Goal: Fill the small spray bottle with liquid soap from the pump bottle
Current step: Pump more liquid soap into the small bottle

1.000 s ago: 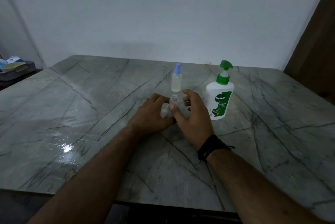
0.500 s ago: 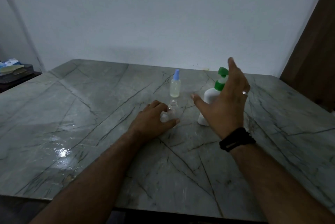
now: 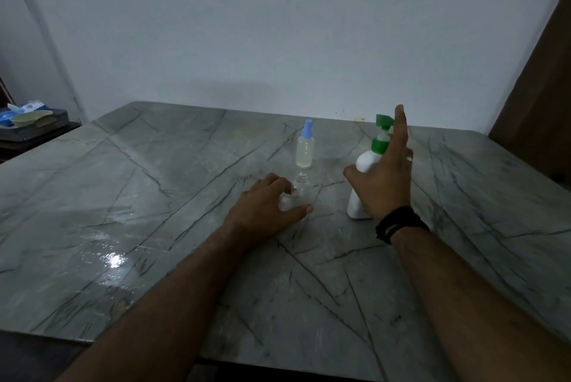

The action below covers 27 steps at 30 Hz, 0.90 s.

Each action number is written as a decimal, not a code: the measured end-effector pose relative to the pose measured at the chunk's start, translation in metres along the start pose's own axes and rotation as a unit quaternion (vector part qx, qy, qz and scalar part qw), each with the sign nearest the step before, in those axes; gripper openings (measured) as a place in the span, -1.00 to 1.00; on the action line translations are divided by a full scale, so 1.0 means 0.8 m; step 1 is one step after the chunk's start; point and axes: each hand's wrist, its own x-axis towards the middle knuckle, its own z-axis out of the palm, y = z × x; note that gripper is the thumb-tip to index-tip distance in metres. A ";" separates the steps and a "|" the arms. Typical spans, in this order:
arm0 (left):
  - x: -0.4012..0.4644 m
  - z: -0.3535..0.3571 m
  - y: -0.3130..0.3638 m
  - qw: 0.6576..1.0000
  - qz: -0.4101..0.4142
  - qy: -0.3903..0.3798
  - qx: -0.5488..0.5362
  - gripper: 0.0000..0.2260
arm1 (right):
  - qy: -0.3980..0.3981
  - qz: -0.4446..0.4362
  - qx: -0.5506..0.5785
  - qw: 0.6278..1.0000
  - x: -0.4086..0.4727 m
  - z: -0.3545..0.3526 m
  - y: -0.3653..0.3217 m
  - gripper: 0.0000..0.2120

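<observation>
A small clear bottle [image 3: 301,187] with no cap stands upright on the marble table [image 3: 154,196]. My left hand [image 3: 265,208] is closed around its left side, with something pale and clear tucked under the fingers. The white pump bottle [image 3: 364,162] with its green pump head [image 3: 383,122] stands to the right. My right hand [image 3: 386,174] is raised in front of it, fingers spread, thumb toward the small bottle; whether it touches the pump bottle I cannot tell. Its wrist wears a black band.
A second small spray bottle [image 3: 305,148] with a blue cap and pale yellowish liquid stands just behind the clear one. A dark tray [image 3: 46,122] with blue and pale items sits off the table at far left. A brown panel [image 3: 537,97] rises at right.
My right hand left the small clear bottle, moved right and up, and now hovers spread in front of the pump bottle. My left hand stayed on the small bottle.
</observation>
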 end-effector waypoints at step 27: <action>0.005 0.008 0.003 0.998 -0.036 0.041 -0.035 -0.47 | -0.403 -0.039 0.021 0.914 -0.011 -0.007 -0.047 -0.20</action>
